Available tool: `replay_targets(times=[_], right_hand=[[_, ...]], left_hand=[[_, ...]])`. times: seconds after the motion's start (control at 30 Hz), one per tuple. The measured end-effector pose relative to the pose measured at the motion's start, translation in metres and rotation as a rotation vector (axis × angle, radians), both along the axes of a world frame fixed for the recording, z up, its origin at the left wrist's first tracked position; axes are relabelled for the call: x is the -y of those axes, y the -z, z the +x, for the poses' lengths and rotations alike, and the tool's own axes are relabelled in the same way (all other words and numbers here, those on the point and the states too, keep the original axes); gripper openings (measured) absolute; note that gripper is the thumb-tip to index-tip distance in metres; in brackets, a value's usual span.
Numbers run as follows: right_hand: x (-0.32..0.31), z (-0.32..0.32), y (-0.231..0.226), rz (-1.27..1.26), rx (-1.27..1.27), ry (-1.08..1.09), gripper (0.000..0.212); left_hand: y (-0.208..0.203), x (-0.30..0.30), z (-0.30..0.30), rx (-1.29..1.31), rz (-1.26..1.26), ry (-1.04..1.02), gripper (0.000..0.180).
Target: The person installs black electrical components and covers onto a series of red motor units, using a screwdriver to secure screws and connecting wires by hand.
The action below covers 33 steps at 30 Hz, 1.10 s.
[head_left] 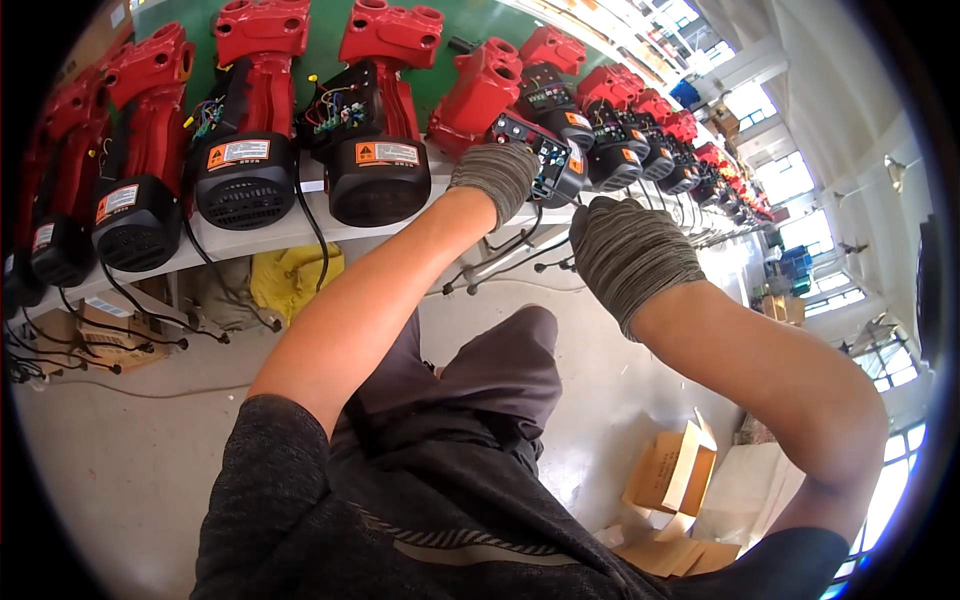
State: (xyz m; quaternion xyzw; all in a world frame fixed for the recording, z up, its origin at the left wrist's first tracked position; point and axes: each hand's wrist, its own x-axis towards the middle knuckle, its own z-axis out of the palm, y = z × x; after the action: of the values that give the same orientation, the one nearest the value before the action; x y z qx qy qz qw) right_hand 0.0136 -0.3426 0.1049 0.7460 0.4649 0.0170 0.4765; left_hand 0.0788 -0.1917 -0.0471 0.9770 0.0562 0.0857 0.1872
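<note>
A red and black electric motor unit (560, 172) lies at the table's front edge, turned askew from its neighbours, with circuit parts exposed in its black housing. My left hand (499, 178), in a grey-striped knit glove, is closed on the near side of this unit; its fingertips are hidden. Just right of the housing's end, my right hand (628, 250) is closed in a matching glove. A thin dark piece shows at its fingers, too small to name. The red casting (475, 95) rises behind my left hand.
Similar motor units (380, 165) stand in a row along both sides of the white table (440, 200), some with loose coloured wires. Black power cords (316, 230) hang off its edge. Below are a yellow bag (290, 280) and an open cardboard box (665, 470) on the floor.
</note>
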Motion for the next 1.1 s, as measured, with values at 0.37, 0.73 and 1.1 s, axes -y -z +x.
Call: replay_targets(times=[0.37, 0.73, 1.1], right_hand=[[0.001, 0.032, -0.009, 0.751, -0.718, 0.998, 0.044], [-0.006, 0.055, 0.014, 0.484, -0.451, 0.852, 0.03], [0.0, 0.038, -0.015, 0.848, -0.816, 1.087, 0.043]], left_hand=[[0.002, -0.003, -0.001, 0.023, -0.002, -0.025, 0.02], [0.0, 0.001, 0.0, 0.009, -0.022, -0.007, 0.022], [0.008, 0.001, 0.007, 0.014, -0.018, 0.002, 0.02]])
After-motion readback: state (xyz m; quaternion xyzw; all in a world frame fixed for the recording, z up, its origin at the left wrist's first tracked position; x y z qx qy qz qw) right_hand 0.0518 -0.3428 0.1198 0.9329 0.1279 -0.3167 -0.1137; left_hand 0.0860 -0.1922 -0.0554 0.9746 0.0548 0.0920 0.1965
